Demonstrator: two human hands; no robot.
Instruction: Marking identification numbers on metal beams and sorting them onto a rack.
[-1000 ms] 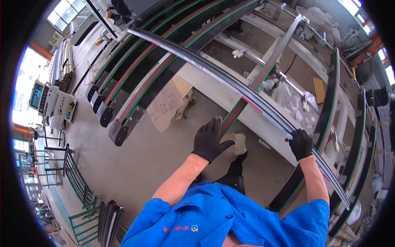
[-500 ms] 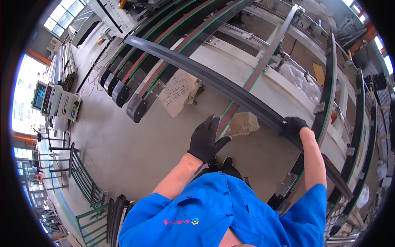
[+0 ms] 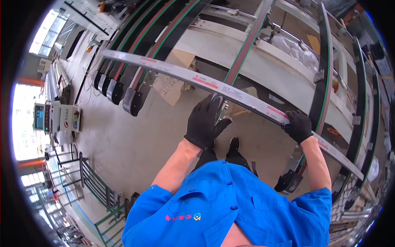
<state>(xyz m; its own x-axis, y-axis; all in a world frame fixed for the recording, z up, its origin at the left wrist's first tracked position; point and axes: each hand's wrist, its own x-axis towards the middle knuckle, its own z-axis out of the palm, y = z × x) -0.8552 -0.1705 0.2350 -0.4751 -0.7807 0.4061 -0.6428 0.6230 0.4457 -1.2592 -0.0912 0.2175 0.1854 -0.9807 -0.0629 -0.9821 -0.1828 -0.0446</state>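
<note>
A long metal profile [image 3: 175,70] lies slantwise across the green-edged support rails, its pale, film-covered face with red-and-white labels turned up. My right hand [image 3: 299,126], in a black glove, is closed on the profile's near edge, right of the middle. My left hand [image 3: 204,121], also black-gloved, is at the near end of the middle support rail [image 3: 242,57], just short of the profile. Its thumb stands apart from the stretched fingers, and it holds nothing. Whether the left palm touches the rail end cannot be seen.
Several rounded rail ends [image 3: 132,103] jut out at the left. Brown cardboard [image 3: 168,88] hangs beneath the rails. A control console with a screen [image 3: 57,117] stands far left, and green metal racks [image 3: 98,185] are at the lower left. White plastic wrapping [image 3: 296,51] lies inside the machine frame.
The profile has rolled over: its dark side faced up before, and now its labelled, pale face shows. My right hand has turned with it. My left hand stays by the rail end.
</note>
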